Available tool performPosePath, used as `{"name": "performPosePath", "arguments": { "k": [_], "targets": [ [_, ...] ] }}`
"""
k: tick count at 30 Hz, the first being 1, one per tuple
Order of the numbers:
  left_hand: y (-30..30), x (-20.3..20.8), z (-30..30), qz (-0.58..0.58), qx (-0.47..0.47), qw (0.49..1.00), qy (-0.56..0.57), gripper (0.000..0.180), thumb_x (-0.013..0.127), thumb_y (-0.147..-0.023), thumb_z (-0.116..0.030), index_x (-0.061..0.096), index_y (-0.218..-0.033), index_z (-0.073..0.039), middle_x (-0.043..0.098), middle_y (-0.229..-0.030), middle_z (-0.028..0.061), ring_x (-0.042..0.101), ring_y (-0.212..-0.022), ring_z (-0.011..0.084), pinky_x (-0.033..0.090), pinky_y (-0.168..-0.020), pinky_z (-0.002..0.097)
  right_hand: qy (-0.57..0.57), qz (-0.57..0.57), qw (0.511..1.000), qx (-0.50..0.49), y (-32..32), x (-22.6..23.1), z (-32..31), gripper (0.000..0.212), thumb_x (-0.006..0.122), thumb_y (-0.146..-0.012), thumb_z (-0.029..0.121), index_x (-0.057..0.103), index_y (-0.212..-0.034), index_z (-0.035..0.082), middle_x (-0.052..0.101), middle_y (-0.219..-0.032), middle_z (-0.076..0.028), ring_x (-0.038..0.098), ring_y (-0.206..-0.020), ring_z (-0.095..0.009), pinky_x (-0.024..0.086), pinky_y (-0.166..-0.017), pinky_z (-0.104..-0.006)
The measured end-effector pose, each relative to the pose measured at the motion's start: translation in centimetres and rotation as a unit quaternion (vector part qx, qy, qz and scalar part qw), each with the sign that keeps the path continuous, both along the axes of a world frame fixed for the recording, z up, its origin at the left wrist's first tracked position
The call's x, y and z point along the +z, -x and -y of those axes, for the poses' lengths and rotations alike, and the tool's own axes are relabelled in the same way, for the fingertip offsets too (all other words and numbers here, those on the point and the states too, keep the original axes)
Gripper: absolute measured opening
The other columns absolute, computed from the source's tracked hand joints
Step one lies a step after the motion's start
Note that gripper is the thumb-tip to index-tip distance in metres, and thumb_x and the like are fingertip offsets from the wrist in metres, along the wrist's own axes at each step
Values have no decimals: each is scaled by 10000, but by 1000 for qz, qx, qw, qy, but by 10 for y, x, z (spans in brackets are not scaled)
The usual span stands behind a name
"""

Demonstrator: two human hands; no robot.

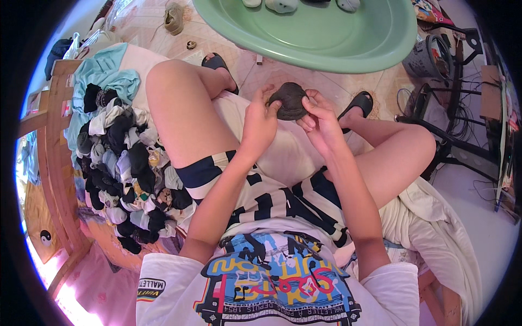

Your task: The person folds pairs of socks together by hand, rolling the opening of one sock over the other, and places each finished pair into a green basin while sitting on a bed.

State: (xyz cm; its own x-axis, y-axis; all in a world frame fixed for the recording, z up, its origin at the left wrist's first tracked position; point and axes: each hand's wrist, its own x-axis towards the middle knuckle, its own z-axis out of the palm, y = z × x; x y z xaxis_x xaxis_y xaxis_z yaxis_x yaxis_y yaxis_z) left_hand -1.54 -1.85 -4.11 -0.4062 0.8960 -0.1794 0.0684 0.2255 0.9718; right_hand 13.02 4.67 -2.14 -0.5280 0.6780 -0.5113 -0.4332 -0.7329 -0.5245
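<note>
Between my knees, both hands hold a dark grey-brown rolled-up sock [290, 101]. My left hand [263, 114] grips its left side, thumb on the front. On the opposite side, my right hand [319, 117] pinches the edge between thumb and fingers. The sock forms a rounded bundle with fine ribbed lines. Beside my left thigh lies a large heap of socks [128, 163], many rolled into balls, in black, white and grey. Beyond my hands stands a wide green basin [304, 54], with several pale and dark sock balls [281, 5] at its far side.
A light blue cloth [103, 73] lies behind the heap, next to a wooden bed rail [54, 174]. At the right are a grey bucket [427, 61], a black metal frame [462, 157] and loose cables. A beige shoe [174, 19] sits on the tiled floor.
</note>
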Motion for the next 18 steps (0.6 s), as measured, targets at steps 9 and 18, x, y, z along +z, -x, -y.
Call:
{"name": "performPosePath", "arguments": {
  "k": [9,18],
  "targets": [
    [21,20,0,411,-6,911,39,315,462,-993,-98,498,-1245,87,624,-1136,117,589,-1063,172,402,-1012,321,-18,-103,994,33,-3,0,-5,201,583,-950,105,489,-1120,50,518,-805,4,372,-489,-38,297,-459,-192],
    [15,36,9,564,-91,820,-27,370,524,-999,-228,534,-1229,62,615,-1184,105,585,-1090,179,455,-962,336,-72,-163,974,141,-8,10,-12,384,623,-943,204,496,-1244,3,583,-875,-5,441,-532,-5,328,-411,-170]
  ]
}}
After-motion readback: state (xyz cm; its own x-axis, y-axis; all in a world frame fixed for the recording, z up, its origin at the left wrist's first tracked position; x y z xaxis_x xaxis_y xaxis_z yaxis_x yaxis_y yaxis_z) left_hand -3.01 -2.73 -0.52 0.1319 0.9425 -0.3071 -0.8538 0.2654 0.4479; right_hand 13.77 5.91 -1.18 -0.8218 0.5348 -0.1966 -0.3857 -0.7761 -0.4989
